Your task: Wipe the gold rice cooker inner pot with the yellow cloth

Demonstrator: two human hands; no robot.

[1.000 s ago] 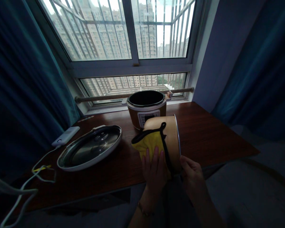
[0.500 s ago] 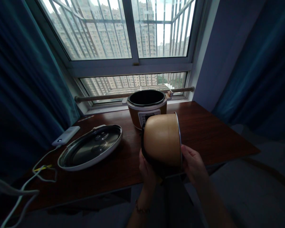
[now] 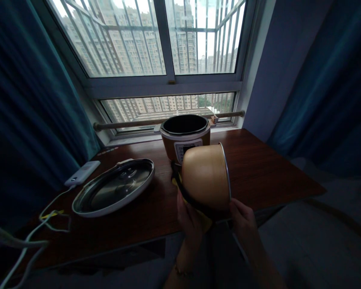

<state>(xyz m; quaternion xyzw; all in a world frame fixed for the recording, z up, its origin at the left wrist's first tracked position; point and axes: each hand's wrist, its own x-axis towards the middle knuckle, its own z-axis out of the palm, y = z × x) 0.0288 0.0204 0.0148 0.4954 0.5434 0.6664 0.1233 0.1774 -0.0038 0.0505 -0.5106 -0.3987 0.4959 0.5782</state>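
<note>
Presently both hands clamp the inner pot (image 3: 206, 176), tilted above the table (image 3: 258, 168) edge: left hand (image 3: 190, 214) pressing a yellow cloth (image 3: 180, 188) beneath, right hand (image 3: 243, 218) gripping the rim. Advisable: firm rim grip, even wiping pressure.

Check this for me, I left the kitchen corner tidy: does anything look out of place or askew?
The cooker stands open with no inner pot in it: both hands hold the pot tipped on its side, a yellow cloth beneath. The lid lies upside down on the table. No spill or damage is visible.
</note>
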